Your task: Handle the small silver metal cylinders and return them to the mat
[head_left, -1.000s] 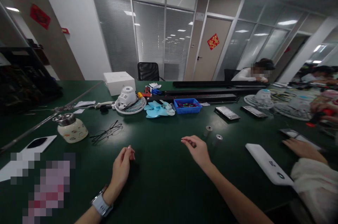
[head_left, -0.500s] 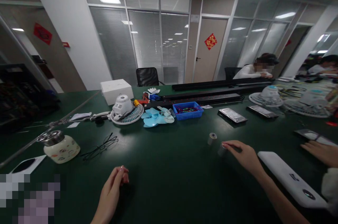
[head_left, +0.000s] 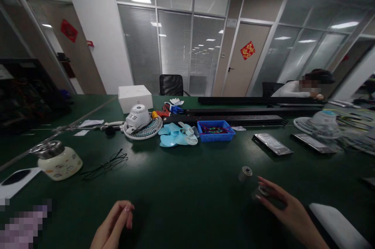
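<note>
While your right hand (head_left: 288, 208) holds thumb and fingers apart around the near cylinder (head_left: 264, 190), probably rigid and slippery, its sides suit gripping; your left hand (head_left: 113, 221) is curled, apparently empty.

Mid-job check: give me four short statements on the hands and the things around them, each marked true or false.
1. A metal cylinder is between the fingers of the right hand. True; contact is unclear.
2. The left hand holds the eyeglasses. False: they lie on the green table beyond it.
3. The blue tray is right of the blue fan blades. True.
4. The coloured wires hang off the table. False: they are in the blue tray.
</note>
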Demonstrator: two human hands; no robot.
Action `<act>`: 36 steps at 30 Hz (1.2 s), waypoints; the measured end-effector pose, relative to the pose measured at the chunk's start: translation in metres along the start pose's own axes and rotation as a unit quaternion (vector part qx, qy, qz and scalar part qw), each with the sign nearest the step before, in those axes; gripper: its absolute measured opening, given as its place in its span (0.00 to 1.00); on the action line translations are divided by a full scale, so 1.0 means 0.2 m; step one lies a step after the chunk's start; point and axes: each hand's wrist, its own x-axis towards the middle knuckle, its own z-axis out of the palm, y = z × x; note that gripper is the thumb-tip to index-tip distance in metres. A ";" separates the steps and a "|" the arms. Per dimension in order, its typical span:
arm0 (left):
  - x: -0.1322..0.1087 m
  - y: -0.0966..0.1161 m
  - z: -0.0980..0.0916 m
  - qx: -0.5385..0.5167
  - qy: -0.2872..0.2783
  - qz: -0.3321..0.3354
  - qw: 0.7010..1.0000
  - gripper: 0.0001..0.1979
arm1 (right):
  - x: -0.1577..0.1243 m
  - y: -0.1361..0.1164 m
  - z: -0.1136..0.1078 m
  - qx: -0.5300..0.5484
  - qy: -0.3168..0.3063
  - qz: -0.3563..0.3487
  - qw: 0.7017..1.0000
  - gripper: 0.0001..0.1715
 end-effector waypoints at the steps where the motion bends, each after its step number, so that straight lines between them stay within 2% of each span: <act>1: -0.01 0.02 0.01 -0.002 0.002 0.005 1.000 0.25 | -0.01 0.00 0.01 -0.007 0.009 -0.006 1.000 0.43; 4: -0.02 0.08 0.05 -0.005 0.001 0.029 1.000 0.23 | -0.06 -0.07 0.03 -0.054 0.109 -0.035 0.992 0.53; 7: -0.03 0.09 0.07 0.003 0.006 0.041 0.999 0.21 | -0.09 -0.16 0.05 -0.082 0.200 -0.037 0.976 0.59; 9: -0.03 0.09 0.08 0.006 -0.002 0.051 0.999 0.20 | -0.10 -0.17 0.07 -0.064 0.204 -0.012 0.977 0.61; 14: -0.03 0.06 0.07 0.007 -0.032 0.065 0.997 0.17 | -0.13 -0.13 0.18 0.017 0.155 0.059 0.986 0.62; 17: -0.02 0.05 0.05 -0.010 -0.035 0.070 0.997 0.16 | -0.15 -0.17 0.16 -0.018 0.229 0.035 0.973 0.61; 19: -0.01 0.04 0.05 -0.021 -0.035 0.074 0.996 0.16 | -0.12 -0.22 0.10 -0.087 0.283 -0.015 0.955 0.55; 20: -0.01 0.04 0.05 -0.025 -0.034 0.076 0.996 0.16 | -0.08 -0.26 0.05 -0.121 0.281 -0.042 0.951 0.50; 21: -0.01 0.04 0.05 -0.029 -0.030 0.077 0.996 0.16 | -0.03 -0.29 0.01 -0.148 0.249 -0.061 0.955 0.46; 22: -0.01 0.04 0.05 -0.032 -0.026 0.077 0.996 0.16 | 0.04 -0.32 -0.03 -0.168 0.190 -0.065 0.965 0.42; 24: -0.01 0.04 0.05 -0.040 -0.014 0.078 0.996 0.15 | 0.19 -0.37 -0.07 -0.204 0.048 -0.028 0.977 0.39; 25: 0.00 0.04 0.05 -0.045 -0.013 0.079 0.996 0.15 | 0.27 -0.39 -0.07 -0.226 -0.013 0.001 0.974 0.39; 27: 0.00 0.03 0.05 -0.058 -0.007 0.083 0.995 0.15 | 0.39 -0.41 -0.05 -0.279 -0.091 0.039 0.955 0.36; 31: 0.00 0.01 0.04 -0.059 -0.002 0.090 0.994 0.14 | 0.45 -0.41 0.00 -0.332 -0.135 0.013 0.934 0.21; 34: -0.01 0.02 0.04 -0.040 0.010 0.102 0.994 0.13 | 0.39 -0.45 -0.01 -0.319 -0.130 -0.013 0.939 0.19; 36: -0.02 0.06 0.06 -0.017 0.009 0.119 0.993 0.13 | 0.34 -0.56 0.01 -0.290 -0.127 -0.045 0.948 0.20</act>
